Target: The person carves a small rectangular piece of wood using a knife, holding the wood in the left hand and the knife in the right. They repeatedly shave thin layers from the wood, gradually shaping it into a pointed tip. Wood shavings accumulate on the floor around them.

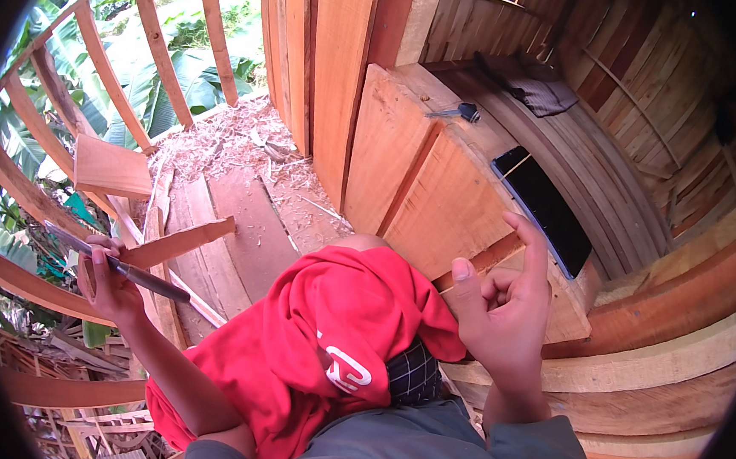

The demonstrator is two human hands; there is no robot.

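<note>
**Count, quick**

I've got 2 hands in view: left hand [112, 284] w/ 1 long metal tool [118, 265] gripped in it, right hand [503, 311] w/ nothing in it, fingers loosely curled. 1 red cloth [335, 338] over my knee, between both hands. Just above the right hand: 1 black flat panel [544, 208] on the wooden bench [439, 192]. Farther up from it: 1 small dark-handled tool [457, 112], 1 dark folded cloth [540, 92]. Above the left hand: 1 loose board offcut [112, 167], 1 heap of shavings [238, 139].

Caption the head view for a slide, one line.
Left hand grips a long dark metal blade; right hand raised empty over reddish wooden planks and red cloth.
</note>
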